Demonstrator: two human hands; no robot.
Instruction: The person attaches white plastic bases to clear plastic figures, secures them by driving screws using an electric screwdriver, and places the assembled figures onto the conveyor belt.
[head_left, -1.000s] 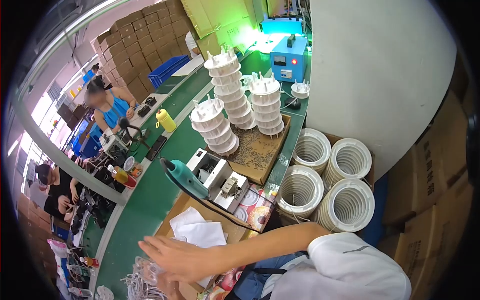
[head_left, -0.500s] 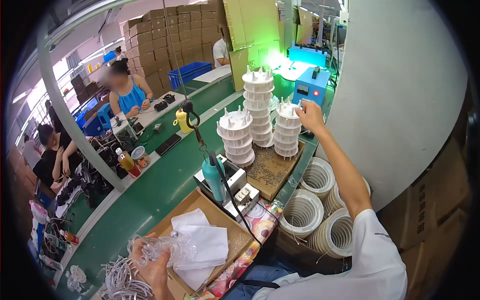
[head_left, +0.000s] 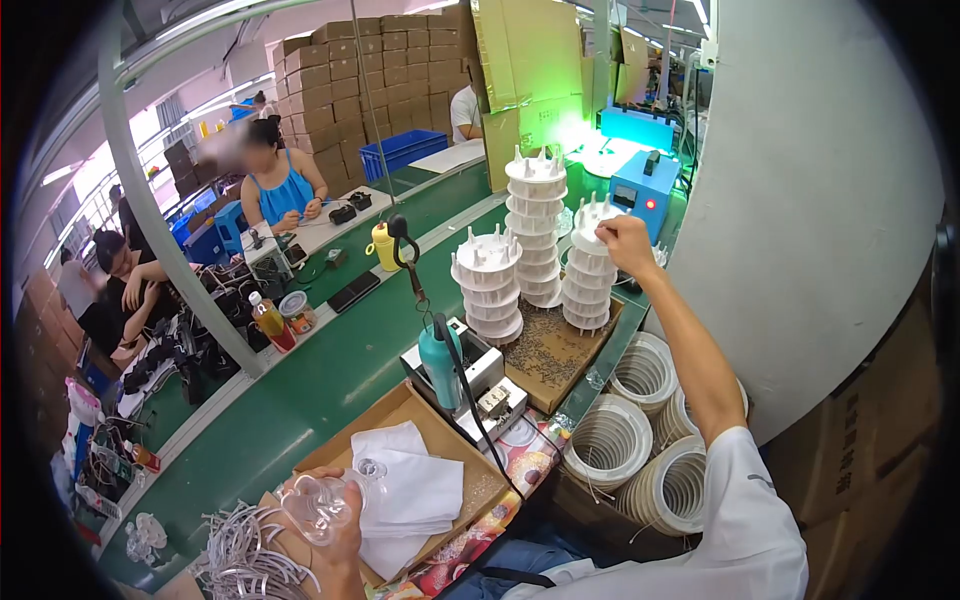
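Note:
My left hand [head_left: 335, 535], at the lower left, is closed around clear plastic pieces [head_left: 318, 508], rounded and see-through. How many pieces there are I cannot tell. Close by, white cloths [head_left: 410, 490] lie in a shallow cardboard tray [head_left: 480, 478]. At the far end of the bench my right hand [head_left: 628, 246] is closed, fingertips pinched at the rim of the top white pegged disc [head_left: 592, 222] on the right-hand stack. Its fingertips are partly hidden. Two more stacks of white pegged discs, a tall one [head_left: 535, 215] and a wider one [head_left: 487, 285], stand beside it.
A teal electric screwdriver [head_left: 440, 365] hangs over a white fixture [head_left: 497, 402]. Small screws cover a cardboard tray [head_left: 545, 365] under the stacks. White coiled rings [head_left: 607, 440] sit at right. Grey wires [head_left: 250, 555] lie near my left hand. A co-worker [head_left: 285, 190] sits across the green bench.
The whole view has shifted slightly right and down. My left hand has turned the clear plastic pieces. My right hand stays at the top of the right-hand stack.

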